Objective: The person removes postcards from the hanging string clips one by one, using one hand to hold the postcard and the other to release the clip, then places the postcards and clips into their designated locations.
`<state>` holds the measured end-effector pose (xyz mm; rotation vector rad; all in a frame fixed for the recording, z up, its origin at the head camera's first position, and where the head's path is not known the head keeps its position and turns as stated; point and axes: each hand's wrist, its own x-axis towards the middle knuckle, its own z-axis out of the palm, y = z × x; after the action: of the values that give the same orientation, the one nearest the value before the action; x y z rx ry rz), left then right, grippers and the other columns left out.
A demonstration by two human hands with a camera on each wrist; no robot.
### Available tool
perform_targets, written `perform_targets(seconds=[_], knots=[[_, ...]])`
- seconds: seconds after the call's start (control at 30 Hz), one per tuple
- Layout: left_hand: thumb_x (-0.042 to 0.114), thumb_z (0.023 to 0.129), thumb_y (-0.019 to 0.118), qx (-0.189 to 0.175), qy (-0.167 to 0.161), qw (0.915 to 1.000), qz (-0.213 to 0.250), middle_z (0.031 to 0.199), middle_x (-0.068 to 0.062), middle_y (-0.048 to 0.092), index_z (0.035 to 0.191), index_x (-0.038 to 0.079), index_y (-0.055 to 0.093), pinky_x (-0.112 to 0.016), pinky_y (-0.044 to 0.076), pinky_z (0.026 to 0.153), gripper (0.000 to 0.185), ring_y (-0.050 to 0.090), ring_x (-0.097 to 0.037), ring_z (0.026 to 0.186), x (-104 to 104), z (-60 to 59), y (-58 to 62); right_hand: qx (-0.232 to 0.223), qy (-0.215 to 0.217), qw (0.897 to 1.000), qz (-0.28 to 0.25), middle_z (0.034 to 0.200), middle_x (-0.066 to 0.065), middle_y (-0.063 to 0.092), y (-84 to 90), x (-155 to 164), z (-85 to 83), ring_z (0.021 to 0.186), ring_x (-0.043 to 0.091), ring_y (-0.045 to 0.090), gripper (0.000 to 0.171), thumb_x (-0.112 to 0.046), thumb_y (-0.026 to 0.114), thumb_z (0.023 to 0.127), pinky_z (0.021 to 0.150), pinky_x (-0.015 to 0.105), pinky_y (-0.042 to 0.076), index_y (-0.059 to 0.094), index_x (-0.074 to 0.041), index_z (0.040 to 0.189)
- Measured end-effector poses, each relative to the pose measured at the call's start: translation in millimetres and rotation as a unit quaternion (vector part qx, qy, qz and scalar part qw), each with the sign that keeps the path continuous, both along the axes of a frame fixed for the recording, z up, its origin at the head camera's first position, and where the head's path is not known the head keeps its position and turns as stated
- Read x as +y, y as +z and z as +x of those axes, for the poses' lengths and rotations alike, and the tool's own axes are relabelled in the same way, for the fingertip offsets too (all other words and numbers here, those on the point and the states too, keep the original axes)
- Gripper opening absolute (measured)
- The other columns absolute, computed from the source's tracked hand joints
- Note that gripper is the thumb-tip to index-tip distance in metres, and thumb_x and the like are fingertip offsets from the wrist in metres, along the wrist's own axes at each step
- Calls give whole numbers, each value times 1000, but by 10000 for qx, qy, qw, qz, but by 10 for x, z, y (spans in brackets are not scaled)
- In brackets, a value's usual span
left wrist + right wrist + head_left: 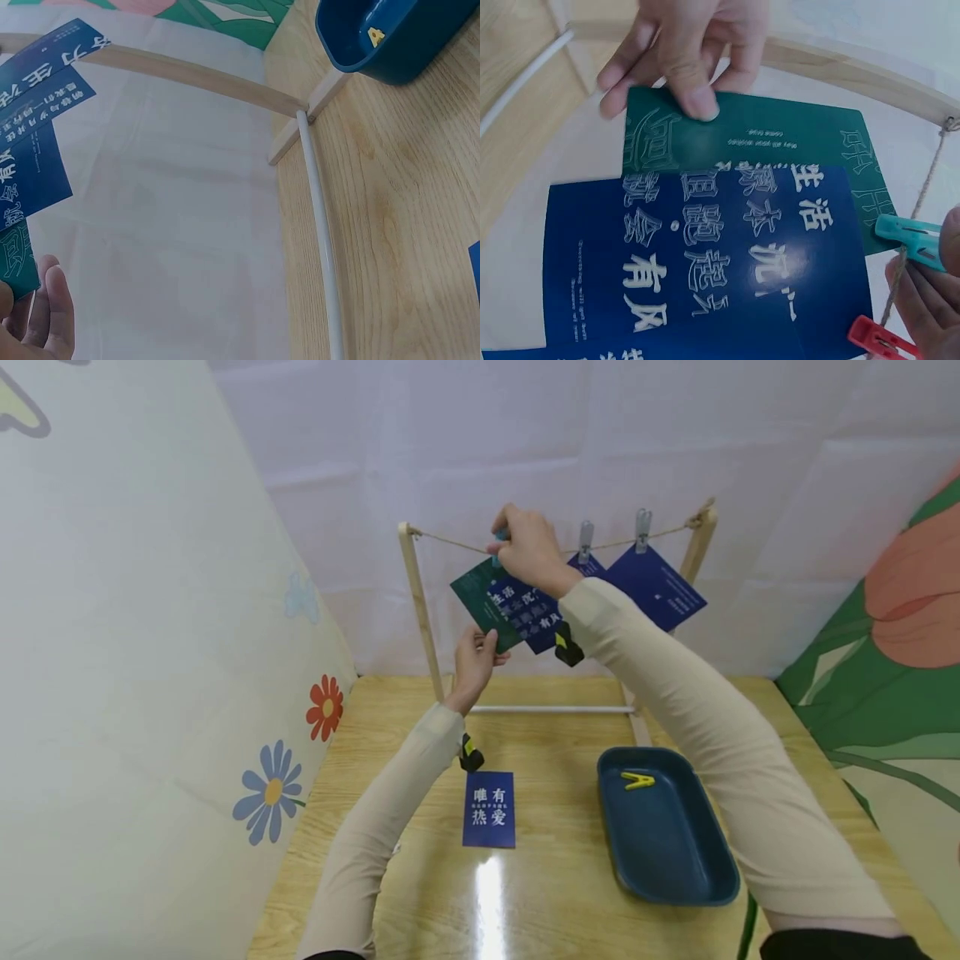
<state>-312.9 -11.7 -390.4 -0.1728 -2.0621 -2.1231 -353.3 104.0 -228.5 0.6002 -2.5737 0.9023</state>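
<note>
Pinching is done by both hands at the green card [480, 593], which is placed at the string [450, 540] near the left end of the wooden frame [422, 610]. Its lower edge is gripped by the left hand [474, 660], thumb in front and fingers behind. At its upper corner, the turquoise clip [904, 227] is held at the string between the thumb and fingers of the right hand [531, 550]. The green card is partly overlapped by a lettered blue card [705, 247], near whose corner a red clip [877, 334] is seen. Farther right, a dark blue card [652, 587] is hung by a clear clip [642, 531]. Toward the right edge of the worktop [427, 877], a yellow clip [637, 781] is contained in a blue tray [675, 868]; left of the tray, a flat blue card [489, 831] is laid.
</note>
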Motion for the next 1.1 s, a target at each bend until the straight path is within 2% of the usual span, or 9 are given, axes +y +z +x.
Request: perform_targets(seconds=[0.17,0.53,0.63,0.87,1.0,1.1], knots=[[6,105,48,25,-72,10000,55,102,-26,63,113,-10,51,-35,61,74,18,70,-39,85,-4,-6,-4,106,-188,9996,-175,104,16,72,-3,14,1,92,25,69,23,2,54,94,78,39,55,64,3,115],[8,105,49,161,-184,9997,-54,100,-24,64,117,-10,53,-33,61,73,23,70,-38,85,-28,-42,-4,692,-305,9967,-310,96,15,74,-25,9,-24,83,23,72,24,11,54,87,70,35,58,71,3,102],[7,105,49,181,-140,9997,-46,99,-24,64,117,-11,53,-33,61,72,22,69,-42,86,-27,-55,-2,838,-327,9954,-340,92,15,74,-27,7,-28,81,24,72,24,13,54,85,71,35,58,73,3,96],[6,104,49,203,-160,9997,47,99,-24,62,117,-11,52,-44,60,78,22,68,-46,88,-33,-59,-10,1152,-290,9925,-290,88,15,74,-22,-2,-31,80,28,71,21,14,56,84,80,39,58,74,4,89],[7,104,49,212,-148,9997,47,99,-24,63,117,-11,52,-42,60,77,22,68,-45,88,-33,-43,-6,1212,-305,9919,-228,88,16,74,-20,-2,-30,81,29,71,19,13,58,85,83,39,57,75,4,89],[9,105,49,167,-154,9997,48,101,-24,63,116,-10,52,-37,61,75,22,69,-41,87,-21,-39,-4,1184,-315,9921,-249,88,16,74,-14,4,-26,81,29,71,19,13,58,85,80,39,58,74,4,89]])
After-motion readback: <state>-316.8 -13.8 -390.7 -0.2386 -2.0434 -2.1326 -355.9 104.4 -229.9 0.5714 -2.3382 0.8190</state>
